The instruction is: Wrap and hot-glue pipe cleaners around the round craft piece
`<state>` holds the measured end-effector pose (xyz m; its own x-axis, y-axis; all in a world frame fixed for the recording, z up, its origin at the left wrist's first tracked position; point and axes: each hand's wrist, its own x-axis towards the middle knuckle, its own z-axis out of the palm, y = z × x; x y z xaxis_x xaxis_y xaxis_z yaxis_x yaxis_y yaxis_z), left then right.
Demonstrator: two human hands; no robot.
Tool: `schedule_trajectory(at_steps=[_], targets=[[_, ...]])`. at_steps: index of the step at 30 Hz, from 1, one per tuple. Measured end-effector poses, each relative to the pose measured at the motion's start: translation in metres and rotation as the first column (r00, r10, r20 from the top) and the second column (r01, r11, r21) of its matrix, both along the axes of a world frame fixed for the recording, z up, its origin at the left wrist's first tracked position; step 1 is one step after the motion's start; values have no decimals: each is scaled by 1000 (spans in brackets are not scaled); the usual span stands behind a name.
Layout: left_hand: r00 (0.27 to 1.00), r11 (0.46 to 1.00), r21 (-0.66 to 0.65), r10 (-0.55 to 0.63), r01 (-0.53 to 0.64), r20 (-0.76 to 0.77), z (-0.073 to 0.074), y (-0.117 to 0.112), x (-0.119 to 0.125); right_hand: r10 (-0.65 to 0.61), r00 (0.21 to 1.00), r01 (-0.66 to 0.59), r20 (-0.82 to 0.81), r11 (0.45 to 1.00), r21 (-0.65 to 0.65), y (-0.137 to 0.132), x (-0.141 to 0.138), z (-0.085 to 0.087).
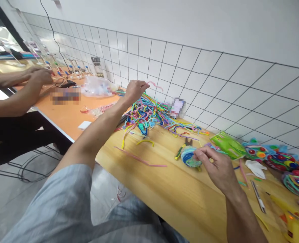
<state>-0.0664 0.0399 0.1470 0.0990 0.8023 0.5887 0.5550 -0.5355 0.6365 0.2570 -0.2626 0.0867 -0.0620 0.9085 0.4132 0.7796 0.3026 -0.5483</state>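
Observation:
My left hand (134, 90) reaches over a tangled pile of coloured pipe cleaners (153, 114) on the wooden table (169, 189). Its fingers are pinched on a pink pipe cleaner (154, 85) lifted above the pile. My right hand (215, 167) rests on the table to the right, fingers closed on a blue and green coiled pipe-cleaner disc (190, 158). A long pink pipe cleaner (141, 159) lies loose on the wood between my arms.
Another person's hands (38, 76) work at the orange table (65, 116) on the left, near a clear plastic bag (98, 87). A green packet (227, 144), finished coiled pieces (278, 158), a yellow glue gun (291, 216) and pliers (183, 148) lie at the right. A tiled wall backs the table.

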Motion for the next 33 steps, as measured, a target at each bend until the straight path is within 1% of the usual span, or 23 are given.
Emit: schedule_trajectory(at_steps=[2, 3, 5, 6, 7, 8, 9, 11, 12, 14, 16, 18, 19, 21, 23, 25, 27, 28, 29, 30, 31, 33], targets=[[997, 998, 18, -64, 65, -39, -4, -23, 9, -29, 996, 25, -84, 999, -47, -8, -6, -8], [992, 994, 19, -107, 108, -72, -8, -40, 15, -37, 987, 25, -159, 997, -72, -12, -11, -13], [961, 968, 15, -248, 251, -122, -19, -84, 30, -33, 937, -4, -349, 995, -103, -18, -24, -22], [929, 937, -3, -348, 350, -128, -25, -109, 37, -18, 898, -31, -440, 994, -104, -21, -32, -26], [882, 891, -38, -453, 452, -133, -32, -135, 45, 3, 855, -59, -519, 994, -92, -23, -41, -28], [820, 830, -88, -557, 550, -132, -40, -160, 53, 25, 814, -82, -581, 994, -73, -25, -50, -31], [743, 754, -151, -657, 640, -131, -47, -183, 59, 39, 778, -94, -627, 994, -54, -28, -58, -32], [605, 600, -284, -792, 748, -83, -62, -218, 69, 42, 733, -74, -679, 997, -17, -31, -69, -34], [568, 552, -344, -821, 760, -63, -70, -230, 71, 27, 726, -42, -687, 999, -6, -33, -72, -35], [543, 506, -421, -839, 753, -36, -86, -245, 69, -21, 729, 28, -685, 1000, 0, -37, -72, -38], [520, 474, -451, -854, 757, -25, -102, -252, 59, -50, 731, 69, -681, 998, 1, -43, -65, -43], [523, 452, -491, -852, 745, 9, -119, -256, 45, -55, 735, 71, -676, 997, -4, -50, -59, -49], [546, 445, -524, -837, 727, 46, -126, -258, 37, -52, 748, 59, -661, 998, -12, -55, -57, -53], [591, 430, -579, -798, 693, 115, -138, -264, 26, -24, 805, -8, -592, 999, -50, -63, -58, -61], [599, 378, -628, -780, 681, 181, -144, -269, 23, 56, 869, -117, -492, 989, -95, -69, -65, -67], [570, 304, -660, -789, 687, 229, -146, -274, 28, 151, 893, -220, -425, 968, -118, -73, -76, -72], [520, 249, -664, -819, 705, 243, -146, -276, 35, 186, 877, -272, -444, 952, -138, -73, -83, -76], [496, 242, -657, -837, 714, 230, -146, -276, 37, 171, 860, -274, -481, 950, -152, -73, -84, -77], [484, 261, -647, -853, 716, 192, -147, -275, 37, 138, 839, -261, -526, 951, -166, -73, -82, -78], [488, 307, -636, -864, 708, 126, -149, -273, 36, 94, 815, -235, -571, 956, -178, -73, -78, -79], [510, 382, -623, -860, 683, 32, -152, -270, 32, 52, 794, -203, -606, 962, -183, -73, -72, -80], [578, 593, -572, -781, 567, -237, -161, -263, 19, -4, 773, -145, -635, 972, -184, -77, -58, -82]])
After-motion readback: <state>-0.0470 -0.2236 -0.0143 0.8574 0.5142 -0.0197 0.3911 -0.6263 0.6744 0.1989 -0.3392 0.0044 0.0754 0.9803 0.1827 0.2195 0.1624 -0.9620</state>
